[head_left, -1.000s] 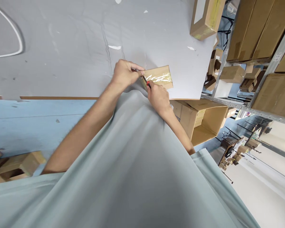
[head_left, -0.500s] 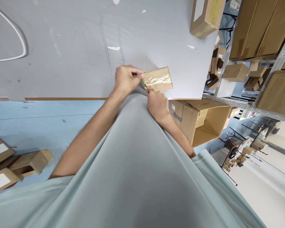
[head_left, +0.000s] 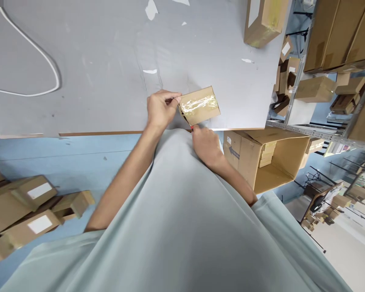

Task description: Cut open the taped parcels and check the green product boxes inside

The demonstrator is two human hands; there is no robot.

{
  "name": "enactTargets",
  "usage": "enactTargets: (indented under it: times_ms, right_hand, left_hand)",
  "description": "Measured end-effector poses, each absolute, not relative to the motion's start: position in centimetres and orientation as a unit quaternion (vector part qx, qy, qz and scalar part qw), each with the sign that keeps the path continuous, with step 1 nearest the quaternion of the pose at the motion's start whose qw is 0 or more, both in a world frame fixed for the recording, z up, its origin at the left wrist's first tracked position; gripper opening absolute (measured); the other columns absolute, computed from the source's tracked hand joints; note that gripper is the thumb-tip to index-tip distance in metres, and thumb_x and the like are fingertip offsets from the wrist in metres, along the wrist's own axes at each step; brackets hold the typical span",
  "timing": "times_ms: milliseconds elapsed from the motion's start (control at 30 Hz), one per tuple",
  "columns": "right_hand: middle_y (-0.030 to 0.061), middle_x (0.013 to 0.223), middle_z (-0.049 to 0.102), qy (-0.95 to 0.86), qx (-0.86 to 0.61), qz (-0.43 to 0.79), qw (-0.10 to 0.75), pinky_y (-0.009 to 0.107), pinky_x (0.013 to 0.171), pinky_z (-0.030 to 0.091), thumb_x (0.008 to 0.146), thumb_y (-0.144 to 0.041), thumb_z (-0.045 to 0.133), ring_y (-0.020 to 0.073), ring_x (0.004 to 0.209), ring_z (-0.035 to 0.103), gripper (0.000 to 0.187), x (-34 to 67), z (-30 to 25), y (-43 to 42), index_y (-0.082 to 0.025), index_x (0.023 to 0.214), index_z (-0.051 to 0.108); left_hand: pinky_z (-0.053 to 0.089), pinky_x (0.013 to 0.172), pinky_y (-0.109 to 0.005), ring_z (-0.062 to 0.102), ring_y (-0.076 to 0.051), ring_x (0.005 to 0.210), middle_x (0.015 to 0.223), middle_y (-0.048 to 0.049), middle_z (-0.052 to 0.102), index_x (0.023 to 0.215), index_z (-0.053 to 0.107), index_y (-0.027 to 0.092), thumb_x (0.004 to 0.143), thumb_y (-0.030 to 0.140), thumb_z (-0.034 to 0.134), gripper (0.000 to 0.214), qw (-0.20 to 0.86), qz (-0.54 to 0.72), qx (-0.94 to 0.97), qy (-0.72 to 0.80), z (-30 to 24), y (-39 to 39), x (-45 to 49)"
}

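Observation:
A small cardboard box (head_left: 200,106) with shiny clear tape along its top lies at the near edge of the grey table. My left hand (head_left: 162,108) pinches the box's left corner between thumb and fingers. Closed in a fist just below the box, my right hand (head_left: 207,147) grips a small tool with a red tip (head_left: 192,128); the fingers hide most of it. That tip is close to the box's lower left corner, where a dark gap shows along the left end.
A taped carton (head_left: 263,24) stands at the table's far right. Below the right edge sits a large open carton (head_left: 269,162) with boxes inside. Shelves of cartons (head_left: 337,36) rise at right; more boxes (head_left: 33,211) lie on the floor at left. A white cable (head_left: 45,61) curves across the table (head_left: 103,73).
My right hand, with the red-tipped tool, has come down toward my body, away from the box's end. The left hand still pinches the corner. The camera view has shifted slightly.

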State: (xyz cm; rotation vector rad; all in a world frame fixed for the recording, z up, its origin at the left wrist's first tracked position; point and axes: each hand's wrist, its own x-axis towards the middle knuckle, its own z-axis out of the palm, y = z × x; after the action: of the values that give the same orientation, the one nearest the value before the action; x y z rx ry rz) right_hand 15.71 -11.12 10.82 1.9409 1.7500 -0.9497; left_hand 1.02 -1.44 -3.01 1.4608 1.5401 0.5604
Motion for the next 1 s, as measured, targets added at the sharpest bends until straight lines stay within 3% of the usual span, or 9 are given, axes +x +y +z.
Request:
enactTargets:
  times_ms: [100, 233, 333, 467, 600, 767, 1000]
  right_hand:
    - [0.0164, 0.123, 0.089, 0.593, 0.722, -0.321, 0.156, 0.039, 0.096, 0.064, 0.125, -0.033, 0.046, 0.033, 0.113, 0.085, 0.04, 17.9, 12.3, -11.6, -0.023, 0.157, 0.07]
    - [0.0123, 0.124, 0.089, 0.549, 0.775, -0.294, 0.108, 0.035, 0.095, 0.057, 0.128, -0.033, 0.039, 0.0319, 0.111, 0.084, 0.042, 22.7, 11.9, -11.7, -0.025, 0.157, 0.068]
    - [0.012, 0.125, 0.089, 0.542, 0.788, -0.279, 0.087, 0.033, 0.096, 0.055, 0.128, -0.033, 0.038, 0.0308, 0.11, 0.084, 0.042, 25.6, 10.7, -11.4, -0.024, 0.153, 0.07]
    - [0.0111, 0.129, 0.088, 0.565, 0.77, -0.288, 0.073, 0.033, 0.099, 0.056, 0.128, -0.035, 0.038, 0.0289, 0.111, 0.084, 0.042, 27.0, 9.1, -10.5, -0.026, 0.155, 0.069]
    - [0.0127, 0.133, 0.087, 0.588, 0.75, -0.298, 0.062, 0.035, 0.102, 0.057, 0.129, -0.036, 0.036, 0.0282, 0.114, 0.083, 0.043, 26.8, 7.7, -8.8, -0.026, 0.16, 0.064]
    - [0.0145, 0.132, 0.087, 0.589, 0.749, -0.297, 0.062, 0.037, 0.105, 0.057, 0.13, -0.036, 0.033, 0.0294, 0.117, 0.082, 0.045, 26.3, 7.1, -7.4, -0.022, 0.159, 0.064]
    - [0.0156, 0.13, 0.087, 0.571, 0.77, -0.272, 0.081, 0.043, 0.104, 0.062, 0.129, -0.037, 0.029, 0.033, 0.119, 0.083, 0.049, 25.0, 6.7, -7.6, -0.023, 0.165, 0.059]
  left_hand:
    - [0.058, 0.126, -0.055, 0.074, -0.035, 0.139, 0.143, -0.0032, 0.084, 0.141, 0.086, 0.036, 0.107, 0.056, 0.063, 0.045, 0.42, 0.227, 0.63, 0.613, -2.3, -2.1, 1.6]
    - [0.025, 0.148, -0.066, 0.042, -0.039, 0.175, 0.176, -0.0018, 0.064, 0.154, 0.076, 0.038, 0.11, 0.053, 0.065, 0.048, 0.345, 0.205, 0.74, 0.54, -1.0, -3.4, 4.7]
    - [0.007, 0.149, -0.076, 0.027, -0.042, 0.182, 0.183, -0.0047, 0.056, 0.155, 0.074, 0.034, 0.108, 0.056, 0.073, 0.052, 0.33, 0.164, 0.81, 0.455, -0.8, -4.3, 7.5]
    - [0.003, 0.146, -0.081, 0.023, -0.049, 0.183, 0.186, -0.0108, 0.052, 0.158, 0.071, 0.035, 0.102, 0.052, 0.081, 0.059, 0.329, 0.141, 0.825, 0.437, -1.9, -4.6, 8.9]
    - [0.004, 0.145, -0.082, 0.02, -0.051, 0.183, 0.187, -0.0071, 0.051, 0.159, 0.069, 0.042, 0.096, 0.054, 0.086, 0.066, 0.343, 0.147, 0.81, 0.452, -2.5, -4.6, 8.6]
    - [0.004, 0.147, -0.075, 0.021, -0.045, 0.184, 0.188, -0.003, 0.049, 0.155, 0.071, 0.038, 0.105, 0.054, 0.073, 0.052, 0.348, 0.142, 0.807, 0.455, -2.5, -4.8, 8.6]
    - [0.006, 0.147, -0.073, 0.023, -0.041, 0.181, 0.184, 0.0013, 0.055, 0.156, 0.071, 0.037, 0.107, 0.062, 0.068, 0.054, 0.358, 0.161, 0.799, 0.455, -2.6, -4.8, 8.7]
